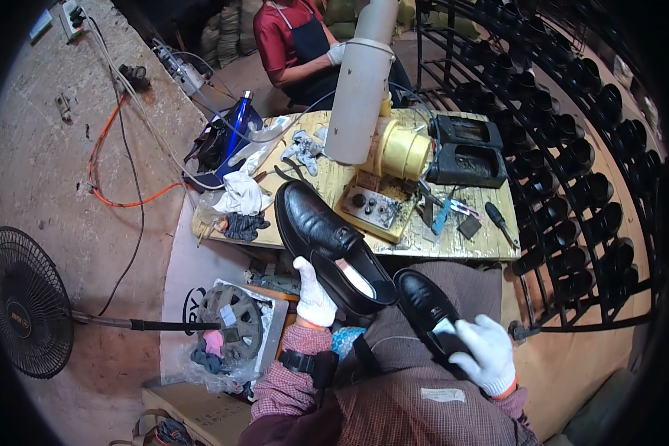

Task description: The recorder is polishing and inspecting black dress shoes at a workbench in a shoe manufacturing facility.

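Note:
A black leather loafer [316, 223] with a pale insole is held up at the table's near edge by my left hand [316, 301]. The white-gloved thumb stands along its side, while the other fingers are hidden behind the shoe. A second black loafer [426, 303] points up and away over my lap, just right of the first. At its heel end, my right hand [489, 355], also in a white glove, closes on the shoe with its thumb and fingers around the opening. Beneath the shoes, a brown striped apron [468, 290] covers my lap.
A wooden table [312, 126] ahead carries a yellow machine [405, 152] with a white duct, a control box [372, 208], black trays [464, 160], a screwdriver [502, 223] and rags. A shoe rack [565, 186] stands right, a fan [26, 305] left. A co-worker [293, 44] sits beyond.

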Action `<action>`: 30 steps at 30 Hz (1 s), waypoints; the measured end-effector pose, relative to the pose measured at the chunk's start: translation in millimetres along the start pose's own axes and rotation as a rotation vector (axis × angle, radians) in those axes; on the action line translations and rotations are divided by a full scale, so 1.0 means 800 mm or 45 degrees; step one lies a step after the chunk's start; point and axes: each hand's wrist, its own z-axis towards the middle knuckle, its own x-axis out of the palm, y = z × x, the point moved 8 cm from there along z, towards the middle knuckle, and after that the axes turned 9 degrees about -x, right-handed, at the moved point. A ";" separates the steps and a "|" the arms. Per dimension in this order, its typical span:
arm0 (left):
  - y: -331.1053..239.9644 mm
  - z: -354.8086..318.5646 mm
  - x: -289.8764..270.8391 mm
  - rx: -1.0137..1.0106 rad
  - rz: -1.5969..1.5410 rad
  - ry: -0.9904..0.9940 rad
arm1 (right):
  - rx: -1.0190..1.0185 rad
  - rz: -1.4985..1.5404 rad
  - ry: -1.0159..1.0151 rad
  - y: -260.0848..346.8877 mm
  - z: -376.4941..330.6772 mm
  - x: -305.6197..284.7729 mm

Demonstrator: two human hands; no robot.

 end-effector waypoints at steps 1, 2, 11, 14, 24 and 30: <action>-0.007 0.014 0.007 0.038 0.031 0.040 | 0.014 -0.012 -0.218 -0.003 -0.003 -0.018; -0.010 0.028 0.008 0.017 0.038 -0.014 | 0.011 -0.060 -0.297 -0.009 -0.006 -0.031; -0.027 0.092 0.032 0.116 -0.030 0.064 | 0.241 -0.201 -0.310 -0.047 -0.028 -0.045; -0.025 0.105 0.021 0.157 -0.086 0.070 | 0.173 -0.216 -0.310 -0.051 -0.022 -0.044; 0.010 0.061 0.033 -0.033 -0.679 0.512 | 0.271 -0.155 -0.287 -0.066 -0.024 -0.034; 0.029 0.030 0.037 -0.108 -0.759 0.479 | 0.314 -0.114 -0.240 -0.076 -0.029 -0.020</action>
